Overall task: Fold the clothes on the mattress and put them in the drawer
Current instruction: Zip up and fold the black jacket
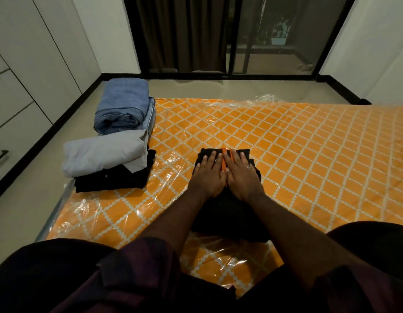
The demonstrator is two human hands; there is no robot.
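Fingers (204,162) of my left hand (207,177) and right hand (243,179) lie straight, gripping nothing, flattening the black garment (230,219); advise even outward pressure.

No readable text, label, brand or number anywhere. The mattress (286,136) carries only an orange-and-white diamond print under clear plastic, and the black garment (230,218) shows a plain orange stripe, no lettering. Folded jeans (124,105) show no legible tag.
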